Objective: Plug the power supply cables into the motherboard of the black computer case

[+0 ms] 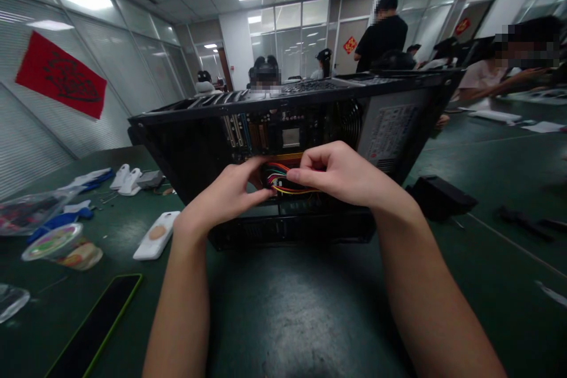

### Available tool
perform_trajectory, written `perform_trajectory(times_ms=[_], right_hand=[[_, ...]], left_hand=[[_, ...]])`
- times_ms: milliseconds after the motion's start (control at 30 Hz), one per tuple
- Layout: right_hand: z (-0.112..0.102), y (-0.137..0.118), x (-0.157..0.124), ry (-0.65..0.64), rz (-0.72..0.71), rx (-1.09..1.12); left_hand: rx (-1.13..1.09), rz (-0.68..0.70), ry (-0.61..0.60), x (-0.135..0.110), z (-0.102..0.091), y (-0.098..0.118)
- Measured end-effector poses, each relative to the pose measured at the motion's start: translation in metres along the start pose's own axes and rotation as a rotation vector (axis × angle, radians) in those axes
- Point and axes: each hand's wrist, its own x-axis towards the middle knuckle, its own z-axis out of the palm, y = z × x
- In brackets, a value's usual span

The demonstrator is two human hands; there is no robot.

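Note:
An open black computer case [186,147] lies on its side on the dark green table [287,313], its inside facing me. Both my hands reach into it. My left hand [225,198] has its fingers pinched together at a bundle of coloured wires [283,182] low in the case. My right hand [339,174] is curled closed over the same bundle from the right, thumb and fingers gripping the wires. Behind the hands are the motherboard [283,133] with slots, a round fan grille [348,121] and a power supply with a white label [390,133].
On the left of the table lie a white phone [157,235], a black phone with a green edge [95,325], a food cup [53,242], gloves and white parts. A black box [438,195] sits at the right. Several people work at tables behind the case.

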Motion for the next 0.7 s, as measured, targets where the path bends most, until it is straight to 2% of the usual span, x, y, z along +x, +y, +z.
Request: perform_trajectory(times_ms=[200,300,367,600,700], right_hand=[[0.004,0.0,0.002,-0.041,0.007,0.044],[0.012,0.0,0.004,-0.123,0.003,0.134],[0.016,0.0,0.006,-0.134,-0.008,0.172],[0.022,0.003,0.012,0.029,0.028,0.245],[0.025,0.004,0.011,0.059,0.014,0.258]], left_hand=[[0.001,0.035,0.076,-0.003,0.0,0.0],[-0.012,0.058,0.074,-0.002,0.0,0.004],[-0.014,0.071,0.062,-0.002,0.001,0.008],[0.033,0.075,0.119,-0.001,-0.001,0.013],[0.065,0.076,0.128,-0.001,-0.002,0.015]])
